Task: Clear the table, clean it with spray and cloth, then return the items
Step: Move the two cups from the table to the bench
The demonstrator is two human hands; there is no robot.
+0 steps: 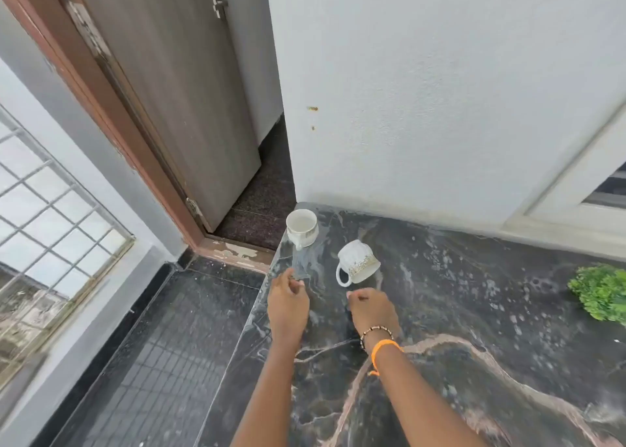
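Two white cups stand on the dark marble table (457,311) near its far left corner. The far cup (301,226) is upright and looks empty. The nearer cup (359,260) is tilted with its handle toward me. My left hand (288,308) hovers at the table's left edge, just short of the cups, fingers loosely curled and holding nothing. My right hand (372,311) is just below the tilted cup, fingers curled downward, apart from the cup. No spray bottle or cloth is in view.
A green leafy plant (599,294) sits at the table's right edge. A white wall backs the table. To the left are a dark tiled floor (162,362), a grey door (176,91) and a barred window (50,226).
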